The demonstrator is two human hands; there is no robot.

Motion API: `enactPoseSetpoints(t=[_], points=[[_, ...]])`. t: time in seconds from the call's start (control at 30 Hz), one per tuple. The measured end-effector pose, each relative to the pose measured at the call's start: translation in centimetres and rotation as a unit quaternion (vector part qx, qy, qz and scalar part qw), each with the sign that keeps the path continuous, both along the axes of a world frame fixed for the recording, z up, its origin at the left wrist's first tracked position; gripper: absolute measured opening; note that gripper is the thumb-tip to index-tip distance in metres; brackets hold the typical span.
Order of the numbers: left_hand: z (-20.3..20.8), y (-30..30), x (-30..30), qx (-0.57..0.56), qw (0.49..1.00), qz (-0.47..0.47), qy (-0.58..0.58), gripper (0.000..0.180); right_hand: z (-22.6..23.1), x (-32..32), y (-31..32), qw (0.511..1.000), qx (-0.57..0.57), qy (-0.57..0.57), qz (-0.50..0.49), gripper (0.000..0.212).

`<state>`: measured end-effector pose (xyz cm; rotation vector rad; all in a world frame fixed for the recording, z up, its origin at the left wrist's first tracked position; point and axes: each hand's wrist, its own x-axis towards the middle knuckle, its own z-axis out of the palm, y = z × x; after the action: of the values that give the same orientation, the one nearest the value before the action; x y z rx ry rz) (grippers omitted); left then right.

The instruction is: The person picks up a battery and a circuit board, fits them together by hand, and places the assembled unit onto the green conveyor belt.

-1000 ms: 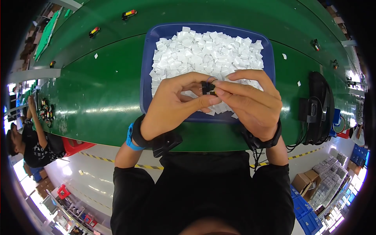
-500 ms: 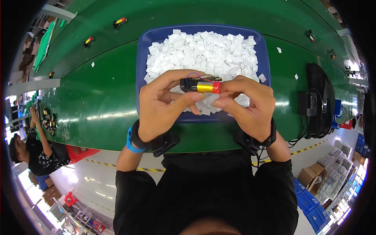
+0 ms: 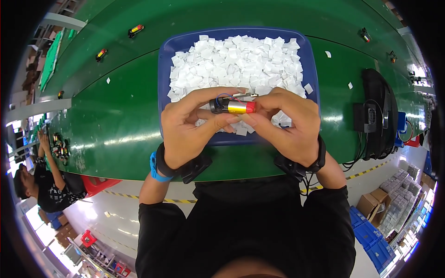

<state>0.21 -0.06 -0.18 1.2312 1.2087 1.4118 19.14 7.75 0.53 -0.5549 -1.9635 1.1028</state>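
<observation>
At frame centre, the left hand (image 3: 192, 125) and right hand (image 3: 285, 123) both pinch a small cylinder (image 3: 233, 106), gold-bodied with a black left end, red right end and thin wires. It hovers over the blue tray's (image 3: 163, 69) near edge; open green belt (image 3: 106, 120) lies left.

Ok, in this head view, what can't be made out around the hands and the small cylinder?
- Cylinder: its underside and both ends are covered by the fingers of the left hand and right hand.
- Thin wires on it: too small to trace.
- Blue tray: its near edge is hidden behind both hands.
- White paper squares: the tray floor beneath is buried.
</observation>
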Motion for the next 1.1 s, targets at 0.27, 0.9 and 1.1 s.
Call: enactPoseSetpoints(t=[0.27, 0.9, 1.1], points=[[0.0, -0.1, 0.1, 0.073, 0.991, 0.010, 0.114, 0.036, 0.4, 0.4, 0.0, 0.991, -0.115, -0.024, 0.068, 0.014], [-1.2, -0.2, -0.2, 0.093, 0.982, 0.039, 0.157, 0.036, -1.9, 1.3, 0.1, 0.990, -0.137, -0.026, 0.012, 0.014], [-3.0, 1.0, 1.9, 0.280, 0.947, 0.098, 0.126, 0.027, -2.6, 2.9, 1.2, 0.982, -0.089, -0.134, -0.098, 0.037]])
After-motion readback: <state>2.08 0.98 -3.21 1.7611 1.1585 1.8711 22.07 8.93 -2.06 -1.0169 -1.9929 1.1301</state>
